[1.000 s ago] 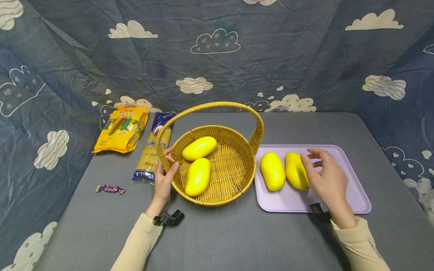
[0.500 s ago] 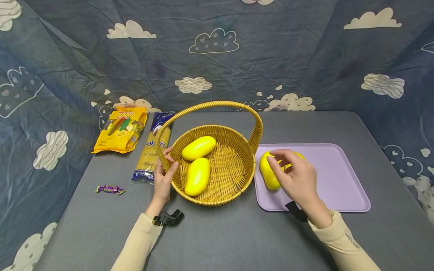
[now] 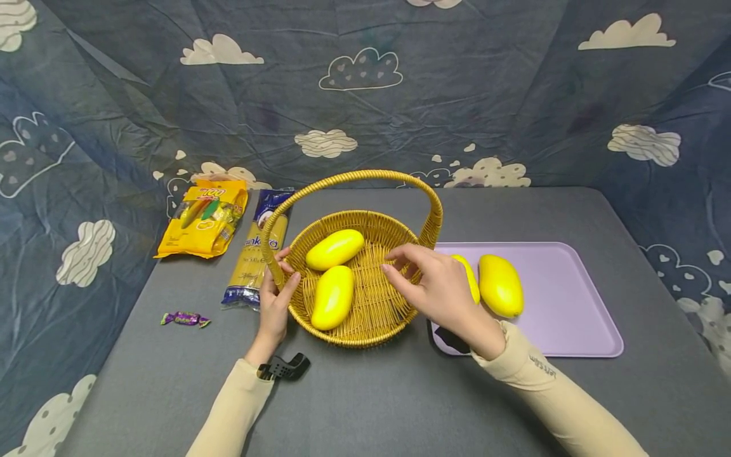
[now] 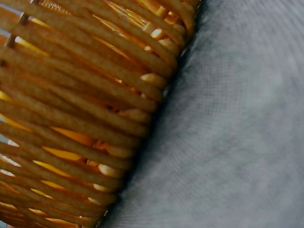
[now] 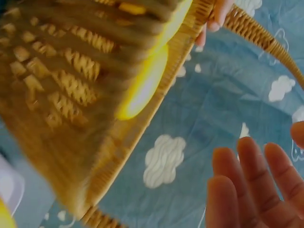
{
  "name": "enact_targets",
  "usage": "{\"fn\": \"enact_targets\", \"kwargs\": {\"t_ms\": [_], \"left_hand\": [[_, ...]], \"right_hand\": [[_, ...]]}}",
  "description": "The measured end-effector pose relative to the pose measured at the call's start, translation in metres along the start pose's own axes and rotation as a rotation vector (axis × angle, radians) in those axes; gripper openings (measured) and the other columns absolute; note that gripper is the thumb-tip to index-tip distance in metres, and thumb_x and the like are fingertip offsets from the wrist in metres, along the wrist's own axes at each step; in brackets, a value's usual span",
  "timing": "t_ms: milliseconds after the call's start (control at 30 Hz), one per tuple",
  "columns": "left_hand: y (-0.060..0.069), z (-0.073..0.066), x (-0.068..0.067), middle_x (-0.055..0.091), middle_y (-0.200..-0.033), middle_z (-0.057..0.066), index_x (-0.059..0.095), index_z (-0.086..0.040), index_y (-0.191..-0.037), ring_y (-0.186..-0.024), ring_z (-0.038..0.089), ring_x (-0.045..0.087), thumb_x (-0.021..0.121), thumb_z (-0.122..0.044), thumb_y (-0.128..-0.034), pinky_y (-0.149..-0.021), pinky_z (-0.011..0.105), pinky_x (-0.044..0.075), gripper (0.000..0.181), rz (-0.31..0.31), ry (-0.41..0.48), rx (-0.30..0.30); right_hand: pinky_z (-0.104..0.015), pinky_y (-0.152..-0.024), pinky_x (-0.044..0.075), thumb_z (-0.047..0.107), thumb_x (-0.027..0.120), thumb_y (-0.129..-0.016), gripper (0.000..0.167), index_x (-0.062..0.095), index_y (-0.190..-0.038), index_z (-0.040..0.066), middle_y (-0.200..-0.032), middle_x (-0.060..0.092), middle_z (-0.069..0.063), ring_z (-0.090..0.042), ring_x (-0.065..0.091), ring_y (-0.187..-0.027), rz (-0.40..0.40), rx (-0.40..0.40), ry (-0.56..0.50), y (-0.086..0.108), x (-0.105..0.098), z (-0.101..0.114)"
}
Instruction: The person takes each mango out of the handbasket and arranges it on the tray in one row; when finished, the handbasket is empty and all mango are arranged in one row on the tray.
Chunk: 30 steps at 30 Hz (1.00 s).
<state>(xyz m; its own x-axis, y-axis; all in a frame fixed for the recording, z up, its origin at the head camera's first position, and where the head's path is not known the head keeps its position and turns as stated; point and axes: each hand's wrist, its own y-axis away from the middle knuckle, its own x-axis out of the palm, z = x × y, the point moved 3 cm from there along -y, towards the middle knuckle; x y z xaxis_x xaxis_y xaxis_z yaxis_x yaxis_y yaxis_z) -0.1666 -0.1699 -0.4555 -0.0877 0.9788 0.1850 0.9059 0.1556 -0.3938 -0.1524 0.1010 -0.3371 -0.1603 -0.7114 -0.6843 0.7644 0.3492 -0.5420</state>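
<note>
A woven basket (image 3: 381, 295) with a tall arched handle stands mid-table, holding two yellow mangoes, one behind (image 3: 335, 249) and one in front (image 3: 333, 298). My left hand (image 3: 275, 312) grips its left rim by the handle's base, thumb on the near side. Over the basket's right rim hovers my right hand (image 3: 438, 284), fingers slightly bent and nothing in them; the right wrist view shows the fingers (image 5: 254, 175) apart from the basket wall. Two more mangoes lie on the lilac tray (image 3: 571, 304): one in plain sight (image 3: 501, 285), the other (image 3: 470, 277) partly behind my right hand.
Left of the basket lies a blue-and-yellow pasta pack (image 3: 251, 263), partly behind the left hand. A yellow candy bag (image 3: 202, 219) sits at the back left, and a purple wrapped candy (image 3: 185, 318) nearer the front. A cloud-patterned cloth (image 3: 365, 114) hangs behind the table.
My right hand has swept left, from above the tray's right-hand mango to the basket's right rim, carrying nothing. The left hand, basket and mangoes have stayed put.
</note>
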Motion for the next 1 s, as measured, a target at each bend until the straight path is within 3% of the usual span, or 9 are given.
{"fn": "enact_targets", "kwargs": {"t_ms": [300,533,867,1000], "left_hand": [[-0.001,-0.003,0.002,0.037,-0.142,0.022,0.04,0.015,-0.102,-0.133,0.027,0.028,0.052,0.003,-0.0932,-0.107,0.038,0.02,0.018,0.013,0.0,-0.002],[0.0,-0.002,0.002,0.038,-0.142,0.021,0.04,0.015,-0.102,-0.133,0.027,0.029,0.053,0.002,-0.0933,-0.107,0.038,0.02,0.02,0.013,-0.01,-0.007],[-0.001,-0.001,0.0,0.038,-0.141,0.021,0.04,0.014,-0.102,-0.133,0.027,0.029,0.053,0.001,-0.0934,-0.107,0.037,0.021,0.02,0.01,-0.004,-0.006],[0.0,-0.002,0.0,0.038,-0.142,0.021,0.04,0.015,-0.103,-0.133,0.027,0.029,0.052,0.002,-0.0935,-0.107,0.037,0.021,0.02,0.017,-0.007,-0.004]], "right_hand": [[-0.028,-0.056,0.045,0.041,0.065,-0.087,0.025,0.069,-0.103,0.022,-0.086,0.067,0.009,-0.006,0.059,-0.07,0.268,0.096,0.044,-0.029,0.02,0.006],[-0.035,-0.063,0.047,0.049,0.064,-0.085,0.042,0.065,-0.114,0.017,-0.092,0.069,-0.002,-0.018,0.063,-0.079,0.501,0.196,0.096,-0.036,0.043,0.005],[-0.039,-0.077,0.047,0.051,0.064,-0.085,0.06,0.057,-0.124,0.007,-0.106,0.066,-0.009,-0.025,0.061,-0.092,0.739,0.227,0.15,-0.043,0.074,0.008],[-0.038,-0.078,0.046,0.052,0.063,-0.085,0.062,0.056,-0.124,0.004,-0.105,0.065,-0.01,-0.026,0.061,-0.092,0.78,0.255,0.168,-0.046,0.082,0.008]]}}
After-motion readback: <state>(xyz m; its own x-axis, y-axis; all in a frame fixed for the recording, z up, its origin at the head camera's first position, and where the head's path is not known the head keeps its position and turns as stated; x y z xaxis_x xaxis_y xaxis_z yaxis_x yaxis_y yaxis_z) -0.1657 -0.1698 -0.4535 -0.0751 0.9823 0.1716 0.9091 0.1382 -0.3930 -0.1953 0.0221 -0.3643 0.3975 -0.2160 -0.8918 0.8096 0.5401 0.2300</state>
